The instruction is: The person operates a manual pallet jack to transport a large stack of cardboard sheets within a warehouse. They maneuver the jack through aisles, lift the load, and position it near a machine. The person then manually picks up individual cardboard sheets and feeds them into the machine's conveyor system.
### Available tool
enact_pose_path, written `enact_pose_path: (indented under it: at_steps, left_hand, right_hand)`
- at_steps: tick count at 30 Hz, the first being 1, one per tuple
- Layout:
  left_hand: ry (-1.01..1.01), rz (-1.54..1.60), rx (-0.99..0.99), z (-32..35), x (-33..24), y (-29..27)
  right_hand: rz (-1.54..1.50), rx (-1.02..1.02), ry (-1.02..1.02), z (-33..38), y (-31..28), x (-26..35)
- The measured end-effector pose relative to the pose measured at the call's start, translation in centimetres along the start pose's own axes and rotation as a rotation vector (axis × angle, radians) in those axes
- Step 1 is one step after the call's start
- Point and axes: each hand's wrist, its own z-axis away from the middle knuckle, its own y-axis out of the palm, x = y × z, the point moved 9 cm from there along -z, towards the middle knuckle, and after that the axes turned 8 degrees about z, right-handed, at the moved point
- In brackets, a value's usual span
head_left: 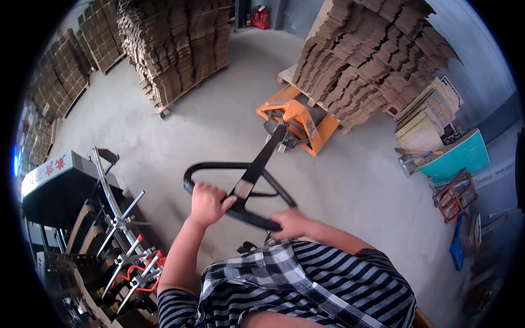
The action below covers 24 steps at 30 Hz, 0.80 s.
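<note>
Grey concrete floor point(164, 126); stacked cardboard point(372, 60)

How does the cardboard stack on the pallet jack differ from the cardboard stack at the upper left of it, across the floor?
The stack on the orange pallet jack, the right cardboard stack, leans and looks ragged; the left cardboard stack stands straighter. The right one has the jack under its pallet; the left one sits with its pallet directly on the floor. The right one is nearer to both hands, left hand and right hand, which grip the black handle. Both are brown cardboard on wooden pallets.
</note>
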Motion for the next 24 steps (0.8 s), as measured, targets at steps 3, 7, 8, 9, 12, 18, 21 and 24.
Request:
enact_pose_path:
  at_steps: [3, 7, 8, 9, 12, 18, 21, 24]
  left_hand:
    - [0.353, 0.109, -0.477, -6.4, -4.4, -8.6]
    - [0.507, 0.062, -0.601, -15.1, -7.4, -13.3]
    - [0.563, 0.027, -0.620, -16.8, -7.9, -14.5]
    - [0.621, -0.005, -0.636, -18.5, -8.4, -15.4]
    - [0.609, -0.138, -0.551, -25.6, -8.4, -16.4]
    - [0.402, -0.196, -0.530, -42.2, -8.0, -18.2]
    - [0.384, -0.209, -0.462, -49.6, -6.8, -18.4]
    - [0.397, -0.198, -0.418, -55.5, -7.2, -18.0]
  right_hand:
    - [0.065, -0.702, 0.059, 2.8, -14.4, -1.9]
    - [0.185, -1.361, 0.110, 4.5, -24.6, -5.2]
    - [0.176, -1.443, 0.120, 4.1, -26.4, -6.1]
    - [0.178, -1.440, 0.144, 3.3, -28.4, -7.1]
    - [0.173, -1.492, 0.182, 1.6, -34.4, -10.1]
    - [0.051, -1.485, 0.391, -3.6, -45.8, -19.7]
    - [0.076, -1.497, 0.462, -6.0, -49.9, -23.4]
    - [0.094, -1.514, 0.523, -6.8, -53.0, -27.1]
